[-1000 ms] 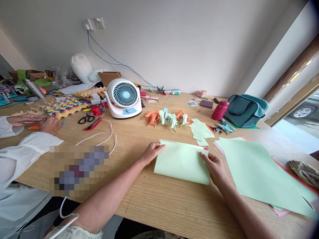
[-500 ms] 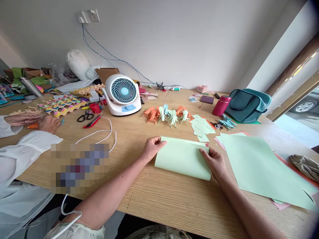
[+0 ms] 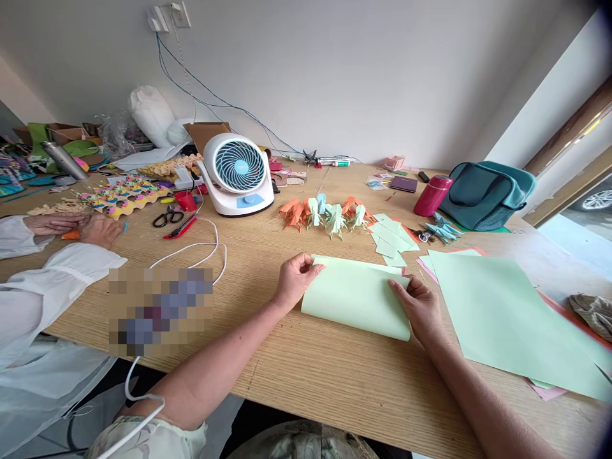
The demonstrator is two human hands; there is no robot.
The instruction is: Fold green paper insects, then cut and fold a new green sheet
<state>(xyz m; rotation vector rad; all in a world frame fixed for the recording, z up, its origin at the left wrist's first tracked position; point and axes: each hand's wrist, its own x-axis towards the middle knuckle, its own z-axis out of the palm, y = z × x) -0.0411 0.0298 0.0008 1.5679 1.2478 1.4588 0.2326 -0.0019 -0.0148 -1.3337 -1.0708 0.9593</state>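
Observation:
A pale green sheet of paper (image 3: 356, 296) is bent over into a loose fold toward me, its rounded edge nearest my body. My left hand (image 3: 297, 280) pinches its upper left corner between thumb and fingers. At the upper right corner, my right hand (image 3: 421, 306) grips it the same way, thumb on top. Beyond the paper stand several folded paper figures (image 3: 335, 218) in orange, green and blue. Small cut green paper pieces (image 3: 394, 234) lie beside them. To the right spreads a large green sheet (image 3: 511, 312) over pink and orange ones.
A white fan (image 3: 241, 175) stands at the back, with scissors (image 3: 167, 217) and a red cutter (image 3: 180, 227) near it. A pink bottle (image 3: 433, 196) and teal bag (image 3: 488, 194) are at the back right. Another person's hands (image 3: 98, 229) work at the left beside egg-carton crafts (image 3: 127, 199).
The view has shifted slightly, so everything sits a little further right. Both hands keep their hold on the green paper, and its fold looks much the same.

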